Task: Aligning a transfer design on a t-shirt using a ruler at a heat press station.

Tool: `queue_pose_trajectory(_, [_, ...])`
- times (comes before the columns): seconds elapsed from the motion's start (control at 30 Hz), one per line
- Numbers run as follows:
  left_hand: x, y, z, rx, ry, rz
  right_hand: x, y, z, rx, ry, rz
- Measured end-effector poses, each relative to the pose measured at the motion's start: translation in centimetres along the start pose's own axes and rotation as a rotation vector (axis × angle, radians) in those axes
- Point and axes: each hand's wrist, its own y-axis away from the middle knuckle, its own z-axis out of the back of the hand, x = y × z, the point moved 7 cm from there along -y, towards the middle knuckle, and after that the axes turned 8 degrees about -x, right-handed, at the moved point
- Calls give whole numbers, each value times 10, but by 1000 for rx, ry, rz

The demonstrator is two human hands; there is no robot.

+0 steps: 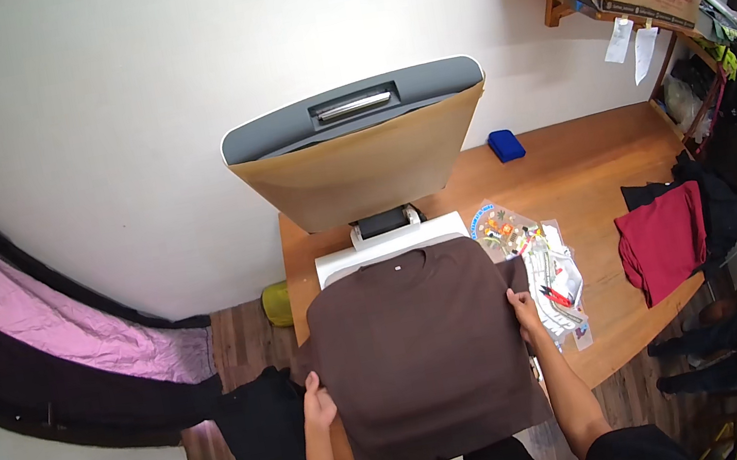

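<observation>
Between left fingers (313, 385) and right fingers (517, 301), brown shirt (425, 353), grasped at both sides

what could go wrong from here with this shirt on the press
The raised upper plate leans over the setup; if it came down now, the left hand and right hand, at the sides of the brown shirt, might get pinched. Whether it is hot cannot be seen.
Pulling the shirt unevenly might skew it.
Its right sleeve lies near the printed sheets and could drag them.
</observation>
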Motion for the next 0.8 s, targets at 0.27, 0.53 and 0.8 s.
queue_pose_trajectory(0.27, [-30, -2, -43, 61, -113, -24, 35, -23, -22, 298, -184, 110])
queue_pose_trajectory(0.53, [-33, -4, -37, -118, -698, -62, 27, -59, -15, -40, 681, 372])
queue_pose_trajectory(0.8, [-70, -104, -148, -174, -1451, -1068, 117, -61, -146, 365, 291, 1087])
